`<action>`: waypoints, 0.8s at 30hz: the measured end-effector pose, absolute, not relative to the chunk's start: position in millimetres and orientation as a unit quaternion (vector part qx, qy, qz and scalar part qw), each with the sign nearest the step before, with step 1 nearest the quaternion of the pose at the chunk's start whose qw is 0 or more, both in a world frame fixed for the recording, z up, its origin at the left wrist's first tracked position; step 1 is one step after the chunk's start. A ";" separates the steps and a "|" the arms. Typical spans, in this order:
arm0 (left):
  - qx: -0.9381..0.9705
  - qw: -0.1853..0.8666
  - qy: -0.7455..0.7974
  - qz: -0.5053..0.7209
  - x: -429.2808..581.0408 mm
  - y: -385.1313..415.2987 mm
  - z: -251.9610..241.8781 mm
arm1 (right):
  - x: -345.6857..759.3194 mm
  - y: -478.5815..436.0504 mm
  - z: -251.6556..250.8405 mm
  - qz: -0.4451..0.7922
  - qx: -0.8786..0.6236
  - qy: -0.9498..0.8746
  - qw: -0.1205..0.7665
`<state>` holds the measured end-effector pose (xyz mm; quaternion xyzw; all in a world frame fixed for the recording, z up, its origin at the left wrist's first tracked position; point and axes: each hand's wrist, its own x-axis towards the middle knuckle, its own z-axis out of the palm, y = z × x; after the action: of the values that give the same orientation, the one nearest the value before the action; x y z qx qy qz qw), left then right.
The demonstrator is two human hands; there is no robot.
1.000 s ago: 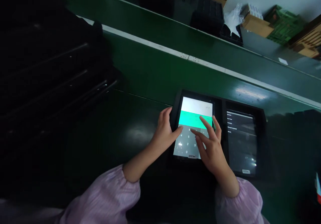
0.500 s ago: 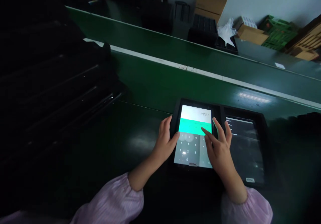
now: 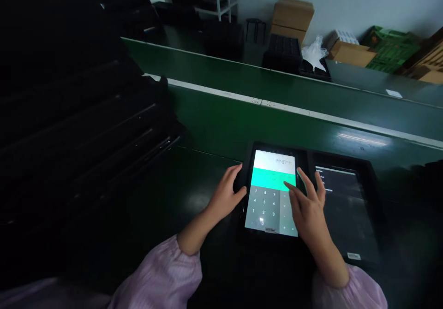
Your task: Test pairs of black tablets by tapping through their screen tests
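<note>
Green workbench: left hand lies open against the edge of the calculator tablet, steadying it, gripping nothing; right hand open, forefinger extended over the keypad side for input.

You're in a factory workshop: a long green assembly line runs across in front of you, and beyond it sit stacked cardboard boxes, black plastic trays, green crates and a metal shelving rack.
</note>
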<state>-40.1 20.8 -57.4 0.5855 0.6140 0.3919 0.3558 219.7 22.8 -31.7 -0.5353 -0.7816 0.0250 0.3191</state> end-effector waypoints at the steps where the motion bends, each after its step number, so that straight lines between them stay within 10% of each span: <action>1: 0.590 0.353 0.613 0.390 -44.2 20.7 -54.6 | 226.0 21.9 -29.0 0.026 -0.539 -0.774 0.332; 24: 0.433 0.345 0.697 0.455 -45.8 62.7 -51.4 | 351.3 56.5 -52.2 0.019 -0.524 -0.742 0.417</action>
<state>-45.8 62.7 -51.4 0.4335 0.6971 0.4555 0.3446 351.3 56.5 -52.2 -0.5240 -0.7422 0.0188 0.4174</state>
